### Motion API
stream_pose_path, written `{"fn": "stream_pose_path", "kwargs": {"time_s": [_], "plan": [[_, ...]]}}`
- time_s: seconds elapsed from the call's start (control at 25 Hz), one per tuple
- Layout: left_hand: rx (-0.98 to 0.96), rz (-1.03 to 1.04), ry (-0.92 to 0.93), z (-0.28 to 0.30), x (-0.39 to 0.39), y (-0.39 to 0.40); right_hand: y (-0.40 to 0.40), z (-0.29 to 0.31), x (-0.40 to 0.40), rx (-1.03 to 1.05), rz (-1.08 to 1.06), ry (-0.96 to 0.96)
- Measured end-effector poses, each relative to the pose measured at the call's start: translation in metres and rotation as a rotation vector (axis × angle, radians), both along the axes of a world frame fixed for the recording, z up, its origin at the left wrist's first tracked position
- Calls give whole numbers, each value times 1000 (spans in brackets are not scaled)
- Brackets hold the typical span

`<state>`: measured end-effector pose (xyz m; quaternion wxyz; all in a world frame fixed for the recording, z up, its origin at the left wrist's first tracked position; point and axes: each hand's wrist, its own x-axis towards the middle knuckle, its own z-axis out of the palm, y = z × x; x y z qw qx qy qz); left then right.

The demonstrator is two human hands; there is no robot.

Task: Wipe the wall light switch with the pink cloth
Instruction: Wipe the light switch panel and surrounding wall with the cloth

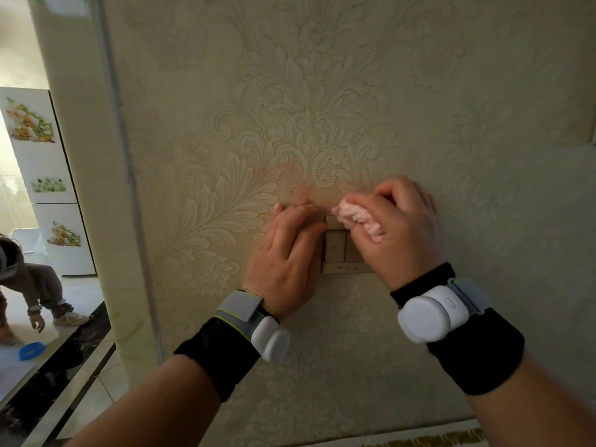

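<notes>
The beige wall light switch (339,250) sits on embossed cream wallpaper, between my two hands. The bunched pink cloth (358,217) presses against the switch's upper right part, gripped by my right hand (400,230). My left hand (287,253) lies flat against the wall and the switch's left edge, fingers together and holding nothing. The hands and the cloth hide much of the plate. Both wrists wear black bands with white sensor units.
A wall corner trim (129,188) runs down at the left, with a doorway beyond it. Through it I see a flower-printed fridge (45,175), a crouching person (35,288), a blue object (30,350) on the floor and a dark floor strip (58,372).
</notes>
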<state>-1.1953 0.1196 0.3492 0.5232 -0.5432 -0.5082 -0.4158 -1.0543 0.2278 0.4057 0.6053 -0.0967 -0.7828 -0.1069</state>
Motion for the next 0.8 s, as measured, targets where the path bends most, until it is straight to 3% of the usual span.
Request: {"fn": "stream_pose_path", "kwargs": {"time_s": [0.52,0.8], "plan": [[-40,11,19,-3,-3,1,6,-4,6,-55,8,-18],[-16,-34,-5,-3,-3,3,-12,-1,-3,64,15,-75]]}}
